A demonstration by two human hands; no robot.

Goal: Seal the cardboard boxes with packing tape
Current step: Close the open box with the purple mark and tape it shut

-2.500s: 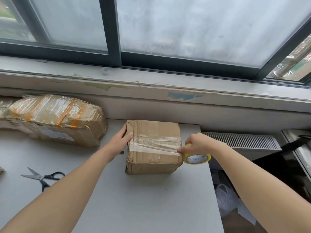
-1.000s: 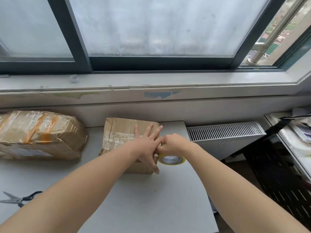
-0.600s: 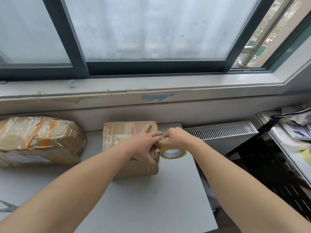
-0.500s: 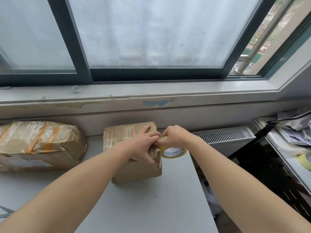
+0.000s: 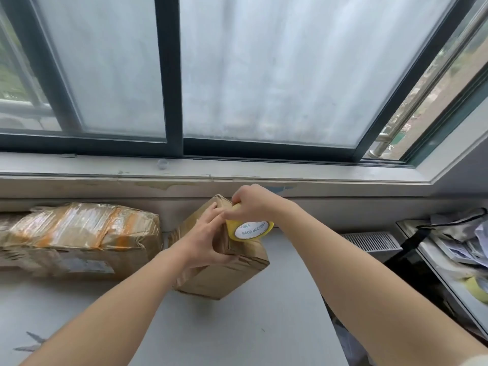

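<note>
A small cardboard box [image 5: 227, 276] stands tilted on the grey table [image 5: 237, 334], its far end raised toward the window wall. My left hand [image 5: 204, 241] grips the box's upper side, thumb curled round its near edge. My right hand [image 5: 250, 203] holds a yellow roll of packing tape [image 5: 249, 229] against the box's top right edge; the roll's white core label faces me. A larger box [image 5: 76, 239], wrapped in clear and orange tape, lies to the left by the wall.
Scissor blades [image 5: 31, 342] show at the table's lower left edge. A radiator [image 5: 372, 241] sits right of the table below the sill. A cluttered shelf [image 5: 459, 260] with papers and another tape roll [image 5: 478, 287] stands at far right. The table's right edge drops off.
The small box has been tipped up and turned, so a long side faces me. Both hands rose with it, and the tape roll went up to the raised top edge.
</note>
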